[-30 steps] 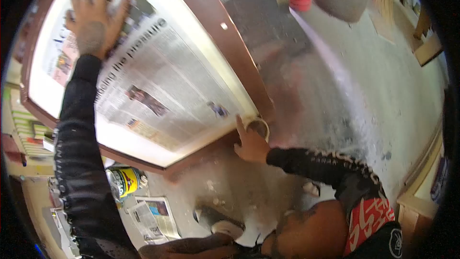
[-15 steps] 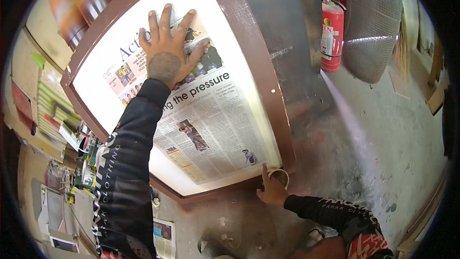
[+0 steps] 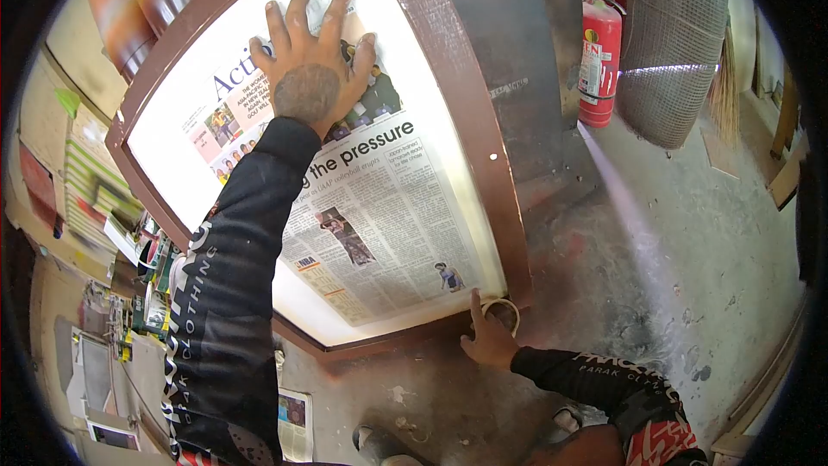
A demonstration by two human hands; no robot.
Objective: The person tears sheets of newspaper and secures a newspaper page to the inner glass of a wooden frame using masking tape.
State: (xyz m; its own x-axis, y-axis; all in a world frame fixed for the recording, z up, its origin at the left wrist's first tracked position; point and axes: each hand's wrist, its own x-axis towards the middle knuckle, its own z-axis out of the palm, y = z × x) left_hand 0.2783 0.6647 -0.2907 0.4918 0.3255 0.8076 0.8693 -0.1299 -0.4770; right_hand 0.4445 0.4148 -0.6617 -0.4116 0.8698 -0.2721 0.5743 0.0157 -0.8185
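Newsprint [image 3: 405, 207] underlies the left hand [image 3: 312, 82], spread fingers shifted higher — right hand [image 3: 492, 343] holds a roll [image 3: 516, 318], index extended

My left hand [image 3: 315, 78], seen at 11 o'clock through the head camera, lies palm down with its fingers spread toward 12 and its thumb angled toward 1; a dark, rounded mark covers the back. My left arm [image 3: 237, 267], sleeved in black with pale lettering, reaches up long from 7 o'clock. At 5 o'clock, my right hand [image 3: 492, 341], lower and well apart from the left, extends its index finger toward 11, the other fingers partly hidden. My right arm [image 3: 595, 375], in a matching sleeve, comes in between 4 and 5 o'clock, the wrist nearly straight.
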